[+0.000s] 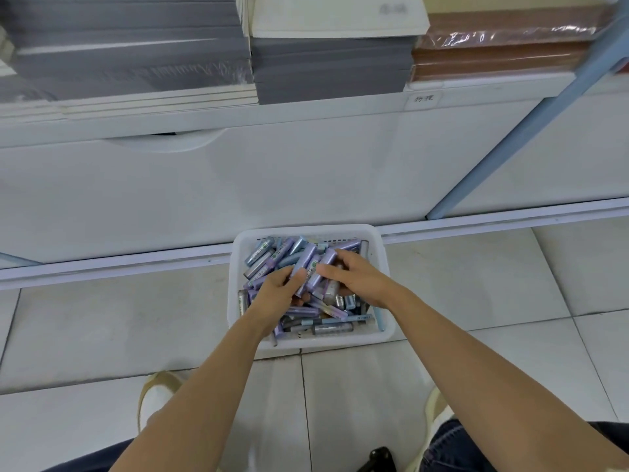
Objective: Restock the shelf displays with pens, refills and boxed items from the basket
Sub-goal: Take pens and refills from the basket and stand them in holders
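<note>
- Head view: left hand point(279, 290) and right hand point(354, 278) each curl fingers around lilac refill packs point(306, 267) in the white basket point(384, 264).
- Packs look light, stiff, slick; best gripped mid-length.

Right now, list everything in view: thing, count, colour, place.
White plastic basket: one, on the tiled floor against the shelf base.
Small tube-shaped packs: many, mostly lilac and silver, piled in the basket.
Grey book stacks: several, on the shelf, left and centre.
Brown wrapped book stack: one, on the shelf, right.
Pale blue post: one, slanting at right.
Shoes: two, white and tan, on the floor.
Left hand: gripping lilac packs.
Right hand: gripping lilac packs.
</note>
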A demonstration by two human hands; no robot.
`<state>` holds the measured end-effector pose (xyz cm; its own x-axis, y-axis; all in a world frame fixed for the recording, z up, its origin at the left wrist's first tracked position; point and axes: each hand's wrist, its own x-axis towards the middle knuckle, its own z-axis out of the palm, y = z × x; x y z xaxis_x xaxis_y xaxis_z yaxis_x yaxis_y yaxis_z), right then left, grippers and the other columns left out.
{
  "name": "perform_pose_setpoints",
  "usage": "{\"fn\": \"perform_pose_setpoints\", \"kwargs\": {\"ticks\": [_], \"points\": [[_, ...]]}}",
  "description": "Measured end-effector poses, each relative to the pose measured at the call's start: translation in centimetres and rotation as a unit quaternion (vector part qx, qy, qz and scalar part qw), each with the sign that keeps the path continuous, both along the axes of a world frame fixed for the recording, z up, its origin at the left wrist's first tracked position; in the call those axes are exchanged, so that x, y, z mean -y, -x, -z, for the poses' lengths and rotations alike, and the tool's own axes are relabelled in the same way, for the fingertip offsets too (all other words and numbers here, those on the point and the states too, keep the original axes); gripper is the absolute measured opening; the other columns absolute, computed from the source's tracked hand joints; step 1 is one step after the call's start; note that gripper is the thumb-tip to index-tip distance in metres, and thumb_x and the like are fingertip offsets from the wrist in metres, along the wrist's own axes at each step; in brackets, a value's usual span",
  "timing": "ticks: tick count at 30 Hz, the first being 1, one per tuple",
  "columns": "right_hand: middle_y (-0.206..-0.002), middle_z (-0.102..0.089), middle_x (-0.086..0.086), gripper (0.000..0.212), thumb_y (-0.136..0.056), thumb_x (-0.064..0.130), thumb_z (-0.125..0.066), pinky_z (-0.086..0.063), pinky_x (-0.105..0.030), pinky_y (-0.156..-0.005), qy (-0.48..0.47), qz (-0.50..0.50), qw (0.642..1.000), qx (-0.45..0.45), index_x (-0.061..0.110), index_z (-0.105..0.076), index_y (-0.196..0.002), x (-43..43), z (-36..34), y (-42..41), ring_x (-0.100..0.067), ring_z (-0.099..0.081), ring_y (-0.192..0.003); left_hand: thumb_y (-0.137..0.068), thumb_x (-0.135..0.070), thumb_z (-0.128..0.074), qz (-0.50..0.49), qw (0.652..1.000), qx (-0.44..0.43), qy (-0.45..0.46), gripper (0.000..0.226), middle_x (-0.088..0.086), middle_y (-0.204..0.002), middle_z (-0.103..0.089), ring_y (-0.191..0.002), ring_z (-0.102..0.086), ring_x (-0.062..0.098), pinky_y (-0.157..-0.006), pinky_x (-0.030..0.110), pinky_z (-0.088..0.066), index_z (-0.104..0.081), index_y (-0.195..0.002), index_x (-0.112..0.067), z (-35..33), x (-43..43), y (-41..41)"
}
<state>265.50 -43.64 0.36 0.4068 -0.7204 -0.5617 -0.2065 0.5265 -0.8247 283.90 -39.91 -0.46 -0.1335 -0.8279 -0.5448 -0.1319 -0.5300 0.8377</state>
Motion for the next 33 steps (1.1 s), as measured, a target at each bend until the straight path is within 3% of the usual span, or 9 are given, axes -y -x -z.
{"fn": "perform_pose_setpoints", "kwargs": {"ticks": [7,10,13,15,18,21,24,28,33], "points": [[-0.094,-0.059,-0.01,0.037,-0.086,0.023,-0.072,-0.056,-0.044,-0.084,0.003,0.11,0.994,0.01,0.012,-0.051,-0.115,-0.4,0.2,-0.9,-0.02,-0.064,-0.084,-0.103,-0.014,-0.045,0.039,0.996,-0.054,-0.052,0.025,0.024,-0.105,-0.066,-0.09,-0.066,0.029,-0.075,0.03,-0.058,-0.058,-0.119,0.0,-2.0,0.1,0.0],[-0.096,-0.065,-0.001,0.034,-0.087,0.018,-0.072,-0.054,-0.024,-0.064,0.052,0.066,0.996,-0.024,0.021,-0.053,-0.115,-0.6,-0.1,-0.7,-0.009,-0.064,-0.077,-0.101,-0.009,-0.039,0.04,0.992,-0.061,-0.101,0.028,0.028,-0.113,-0.065,-0.096,-0.065,0.036,-0.088,0.047,-0.056,-0.056,-0.121,0.0,-2.5,0.2,0.7],[-0.101,-0.07,0.004,0.031,-0.087,0.015,-0.071,-0.054,-0.023,-0.071,0.081,0.022,0.996,-0.039,0.016,-0.059,-0.115,-0.8,-0.3,-0.8,-0.007,-0.067,-0.087,-0.1,-0.015,-0.038,0.089,0.989,-0.05,-0.109,0.025,0.025,-0.11,-0.067,-0.088,-0.067,0.027,-0.081,0.038,-0.059,-0.059,-0.112,-0.012,-2.8,0.1,1.0],[-0.09,-0.069,0.009,0.022,-0.087,0.013,-0.07,-0.052,-0.017,-0.063,0.085,0.013,0.996,-0.035,0.016,-0.063,-0.108,-0.8,-0.5,-0.7,-0.001,-0.066,-0.076,-0.1,-0.018,-0.039,0.093,0.988,-0.054,-0.109,0.02,0.022,-0.108,-0.068,-0.083,-0.07,0.021,-0.078,0.036,-0.06,-0.058,-0.108,-0.018,-2.8,0.0,1.1],[-0.079,-0.067,0.007,0.016,-0.09,0.009,-0.066,-0.048,-0.014,-0.056,0.065,0.008,0.998,-0.012,0.02,-0.067,-0.101,-0.8,-1.2,-0.3,0.001,-0.063,-0.066,-0.101,-0.03,-0.044,0.069,0.99,-0.071,-0.102,0.025,0.008,-0.101,-0.072,-0.081,-0.071,0.018,-0.064,0.032,-0.058,-0.054,-0.123,-0.023,-2.5,-0.4,1.5],[-0.097,-0.07,-0.006,0.02,-0.091,0.012,-0.066,-0.056,-0.025,-0.067,0.048,-0.008,0.999,0.001,0.025,-0.068,-0.106,-0.3,-1.8,0.2,-0.013,-0.067,-0.083,-0.094,-0.05,-0.053,0.059,0.992,-0.088,-0.073,0.041,0.001,-0.105,-0.074,-0.089,-0.071,0.02,-0.073,0.035,-0.059,-0.048,-0.133,-0.037,-2.2,-0.8,1.8],[-0.121,-0.067,-0.009,0.031,-0.091,0.014,-0.066,-0.053,-0.042,-0.093,0.021,-0.039,0.998,0.038,0.032,-0.065,-0.115,0.3,-2.1,0.9,-0.027,-0.065,-0.109,-0.085,-0.056,-0.056,0.075,0.992,-0.08,-0.056,0.061,0.007,-0.115,-0.069,-0.101,-0.067,0.025,-0.096,0.049,-0.05,-0.05,-0.134,-0.021,-2.1,-0.9,1.8],[-0.102,-0.064,-0.014,0.037,-0.089,0.011,-0.066,-0.054,-0.036,-0.086,0.004,0.054,0.993,0.101,0.018,-0.062,-0.125,0.8,-2.2,1.6,-0.026,-0.063,-0.092,-0.087,-0.047,-0.056,0.062,0.996,-0.07,-0.005,0.046,0.0,-0.08,-0.069,-0.073,-0.063,0.013,-0.066,0.028,-0.053,-0.061,-0.108,-0.005,-2.9,-0.5,1.7],[-0.076,-0.064,0.003,0.011,-0.086,0.007,-0.069,-0.052,-0.018,-0.061,0.144,0.2,0.968,0.053,0.006,-0.071,-0.098,2.1,-4.2,0.8,-0.007,-0.062,-0.066,-0.099,-0.029,-0.051,-0.069,0.993,-0.094,0.019,0.022,0.003,-0.083,-0.074,-0.068,-0.069,0.014,-0.051,0.021,-0.05,-0.061,-0.097,-0.01,-4.7,0.7,2.4]]}}
